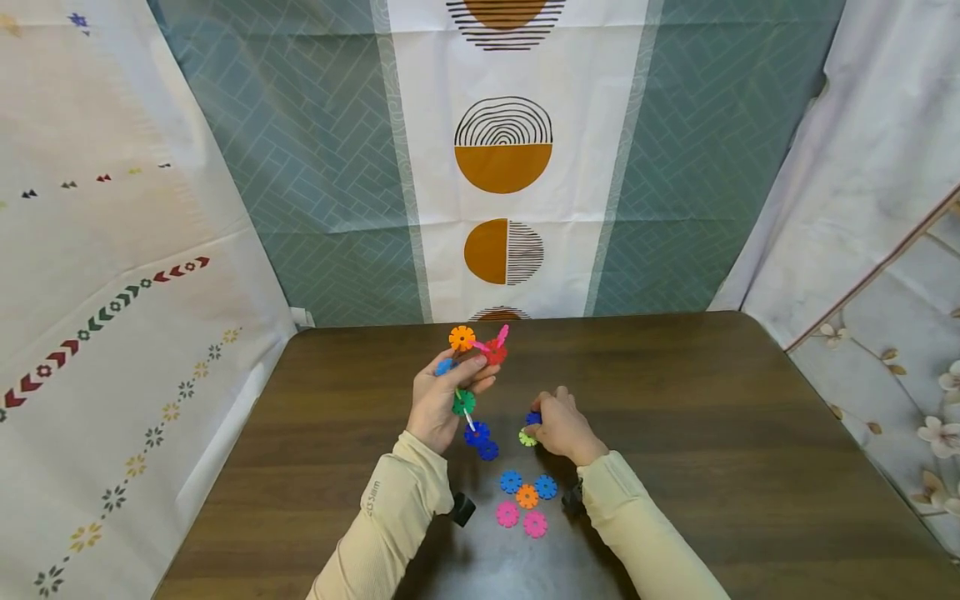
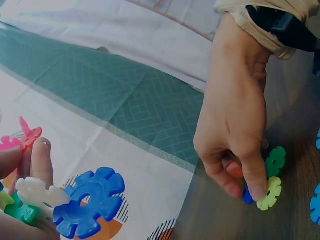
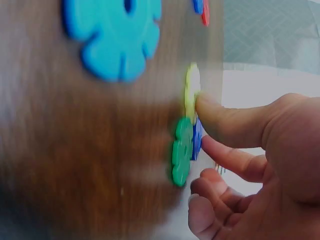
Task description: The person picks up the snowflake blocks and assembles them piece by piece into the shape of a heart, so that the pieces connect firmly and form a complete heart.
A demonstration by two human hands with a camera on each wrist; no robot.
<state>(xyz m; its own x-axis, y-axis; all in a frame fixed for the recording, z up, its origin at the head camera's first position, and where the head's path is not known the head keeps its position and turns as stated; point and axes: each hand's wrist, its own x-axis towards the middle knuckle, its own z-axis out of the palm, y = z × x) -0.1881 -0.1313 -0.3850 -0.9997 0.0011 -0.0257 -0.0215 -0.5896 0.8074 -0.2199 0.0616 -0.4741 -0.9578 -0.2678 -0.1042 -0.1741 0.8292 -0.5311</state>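
Note:
My left hand (image 1: 438, 404) is raised above the table and holds a chain of notched, flower-shaped plastic discs joined at their slots. An orange disc (image 1: 462, 337), a red disc (image 1: 495, 352) and pink ones stick out past the fingertips. Lower down hang a green disc (image 1: 463, 402), a white disc (image 2: 37, 192) and dark blue discs (image 1: 488, 450). On the tabletop, my right hand (image 1: 564, 423) pinches at a loose blue disc (image 1: 533, 417) with thumb and index finger. Its thumb touches a yellow-green disc (image 1: 527, 437) alongside. Another green disc (image 2: 276, 161) lies beside them, hidden by the hand in the head view.
Nearer the body lie two light blue discs (image 1: 546, 487), an orange disc (image 1: 527, 497) and two pink discs (image 1: 535, 524). All rest flat on the dark wooden table (image 1: 337, 500). A patterned cloth (image 1: 337, 208) hangs behind the far edge.

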